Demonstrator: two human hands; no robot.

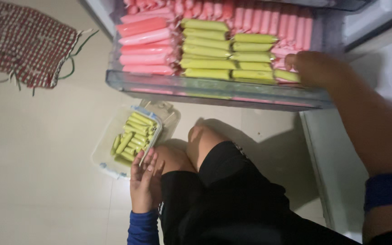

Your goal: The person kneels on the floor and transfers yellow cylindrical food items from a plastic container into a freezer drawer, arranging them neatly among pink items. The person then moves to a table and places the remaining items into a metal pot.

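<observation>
Right hand [311,68] grips 1 yellow-green ice-pop tube [286,75] at 3 o'clock in the clear plastic freezer drawer [214,88]; left hand [144,181] rests open, its fingertips at the clear plastic tub [103,156].

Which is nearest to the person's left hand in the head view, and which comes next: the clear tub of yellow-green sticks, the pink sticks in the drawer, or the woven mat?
From the left hand:
1. Clear tub, right beside the fingers.
2. Pink sticks, up in the drawer.
3. Woven mat, far upper left on the floor.

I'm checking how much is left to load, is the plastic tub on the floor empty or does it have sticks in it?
Not empty: the tub holds a pile of yellow-green sticks, beside the left hand.
</observation>
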